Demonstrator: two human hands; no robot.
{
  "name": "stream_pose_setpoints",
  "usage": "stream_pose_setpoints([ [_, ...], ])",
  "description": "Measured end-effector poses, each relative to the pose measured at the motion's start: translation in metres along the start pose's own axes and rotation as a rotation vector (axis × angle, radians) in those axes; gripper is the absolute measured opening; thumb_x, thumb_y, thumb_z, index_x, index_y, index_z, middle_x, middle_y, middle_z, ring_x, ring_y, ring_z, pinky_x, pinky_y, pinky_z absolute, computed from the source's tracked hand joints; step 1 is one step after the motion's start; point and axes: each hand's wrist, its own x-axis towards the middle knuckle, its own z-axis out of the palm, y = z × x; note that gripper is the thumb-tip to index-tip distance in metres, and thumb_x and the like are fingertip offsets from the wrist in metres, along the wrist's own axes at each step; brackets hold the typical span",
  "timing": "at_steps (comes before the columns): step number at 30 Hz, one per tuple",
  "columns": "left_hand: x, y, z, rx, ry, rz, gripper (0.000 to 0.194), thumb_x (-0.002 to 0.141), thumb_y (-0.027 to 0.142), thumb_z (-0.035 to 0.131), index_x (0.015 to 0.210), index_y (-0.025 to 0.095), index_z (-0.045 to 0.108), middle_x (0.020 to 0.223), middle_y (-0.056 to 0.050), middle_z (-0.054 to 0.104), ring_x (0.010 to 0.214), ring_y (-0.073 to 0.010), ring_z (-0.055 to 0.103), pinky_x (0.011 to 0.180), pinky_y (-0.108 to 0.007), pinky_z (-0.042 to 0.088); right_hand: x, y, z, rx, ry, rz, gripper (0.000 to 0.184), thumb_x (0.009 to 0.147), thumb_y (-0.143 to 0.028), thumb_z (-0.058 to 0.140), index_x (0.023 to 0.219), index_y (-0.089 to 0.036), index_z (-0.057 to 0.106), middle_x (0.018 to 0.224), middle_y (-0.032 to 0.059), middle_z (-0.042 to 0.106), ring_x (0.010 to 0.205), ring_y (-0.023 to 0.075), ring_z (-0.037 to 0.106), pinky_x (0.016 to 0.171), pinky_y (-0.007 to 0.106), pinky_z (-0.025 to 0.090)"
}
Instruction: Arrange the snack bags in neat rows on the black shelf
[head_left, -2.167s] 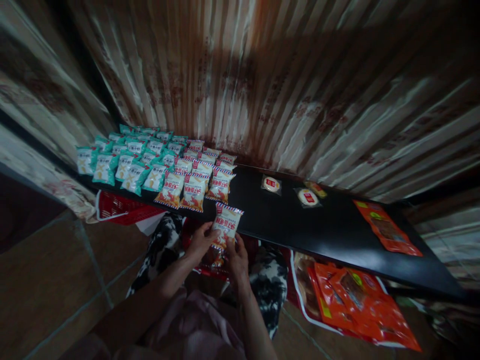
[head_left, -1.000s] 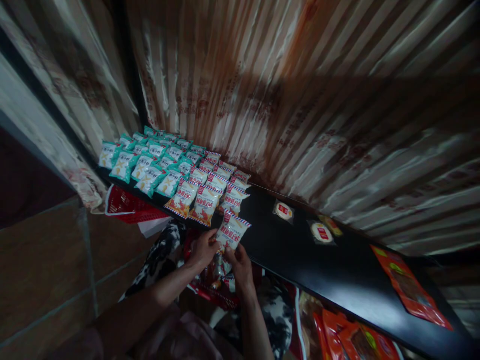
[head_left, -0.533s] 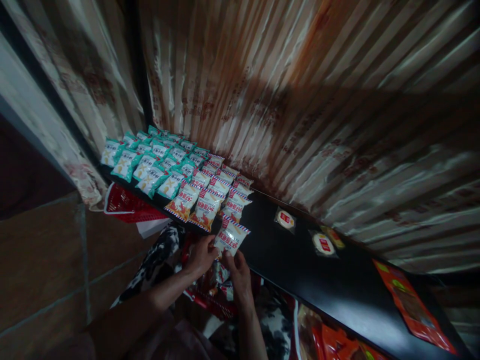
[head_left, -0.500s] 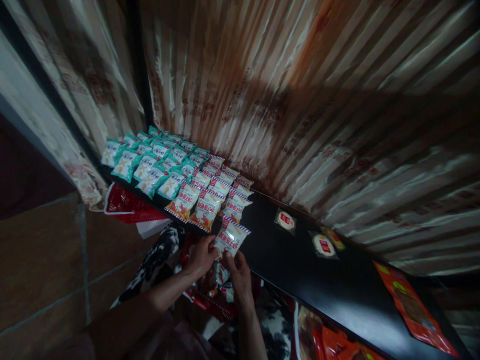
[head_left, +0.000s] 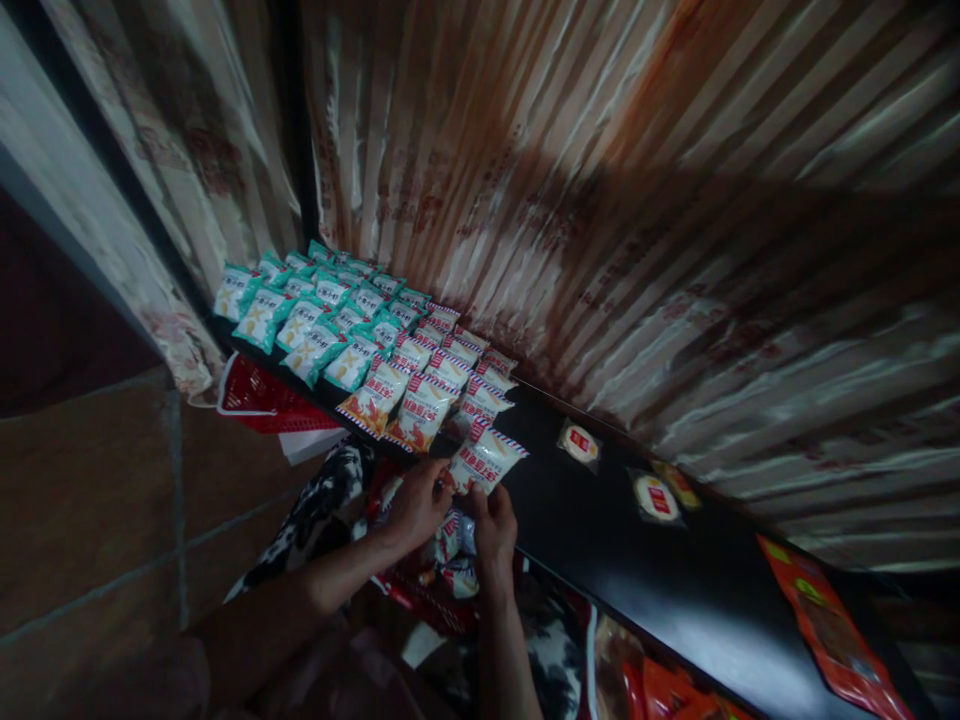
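Between my two hands is a white snack bag (head_left: 486,459) with striped ends and red print, tilted at the shelf's front edge. My left hand (head_left: 418,508) pinches its lower left corner. The fingers of my right hand (head_left: 495,530) are closed on its bottom edge. Just beyond stand rows of matching white-and-orange snack bags (head_left: 421,408), leaning on one another. Left of those are several rows of teal snack bags (head_left: 301,322). Below my hands a red basket (head_left: 424,605) holds more small packets, partly hidden by my arms.
On the black shelf (head_left: 592,540) to the right lie two round white packets (head_left: 580,442), a small yellow packet (head_left: 677,484) and a large orange-red bag (head_left: 832,625). A red basket (head_left: 255,388) sits at left. Pleated curtain (head_left: 525,200) hangs behind the shelf.
Both hands have shifted slightly right and up with the snack bag, which has turned a little clockwise. The view has also shifted a little. The standing rows look the same.
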Motion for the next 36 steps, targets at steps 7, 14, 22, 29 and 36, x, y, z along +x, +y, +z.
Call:
stream_pose_setpoints([
  [7, 0.001, -0.002, 0.002, 0.037, 0.029, 0.108, 0.041, 0.080, 0.017, 0.049, 0.122, 0.016, 0.051, 0.122, -0.012, 0.059, 0.114, -0.0230, 0.055, 0.100, -0.042, 0.046, 0.009, 0.000, 0.006, -0.046, 0.053, -0.037, 0.048, 0.074, -0.051, 0.058, 0.106, -0.015, 0.060, 0.098, 0.0101, 0.069, 0.087, 0.0234, 0.063, 0.077, 0.034, 0.048],
  [14, 0.005, -0.003, 0.001, 0.040, 0.006, 0.139, 0.047, 0.081, 0.015, 0.046, 0.128, 0.016, 0.045, 0.126, -0.013, 0.055, 0.119, -0.0234, 0.051, 0.100, -0.043, 0.046, 0.023, 0.008, 0.014, -0.109, 0.104, -0.086, 0.048, 0.075, -0.050, 0.055, 0.106, -0.015, 0.064, 0.092, 0.0086, 0.070, 0.086, 0.0232, 0.062, 0.076, 0.033, 0.046],
  [22, 0.010, -0.004, 0.003, 0.010, -0.021, 0.120, 0.046, 0.081, 0.016, 0.048, 0.127, 0.014, 0.047, 0.126, -0.013, 0.055, 0.119, -0.0240, 0.051, 0.103, -0.043, 0.043, 0.034, 0.004, 0.011, -0.097, 0.075, -0.047, 0.048, 0.074, -0.049, 0.055, 0.105, -0.014, 0.065, 0.094, 0.0094, 0.069, 0.085, 0.0224, 0.061, 0.075, 0.032, 0.045],
  [29, 0.012, -0.007, -0.001, 0.002, -0.001, 0.152, 0.046, 0.081, 0.017, 0.048, 0.127, 0.014, 0.046, 0.126, -0.014, 0.054, 0.121, -0.0238, 0.049, 0.103, -0.044, 0.043, 0.038, 0.010, 0.018, -0.085, 0.073, -0.141, 0.045, 0.076, -0.047, 0.054, 0.108, -0.017, 0.064, 0.097, 0.0076, 0.070, 0.092, 0.0227, 0.059, 0.081, 0.034, 0.044],
  [36, 0.014, -0.008, -0.002, 0.050, 0.013, 0.149, 0.044, 0.080, 0.015, 0.046, 0.124, 0.015, 0.048, 0.125, -0.012, 0.055, 0.120, -0.0222, 0.049, 0.104, -0.043, 0.042, 0.040, 0.008, 0.021, -0.111, 0.086, -0.161, 0.048, 0.076, -0.049, 0.054, 0.111, -0.016, 0.063, 0.106, 0.0100, 0.067, 0.100, 0.0237, 0.057, 0.086, 0.036, 0.043],
])
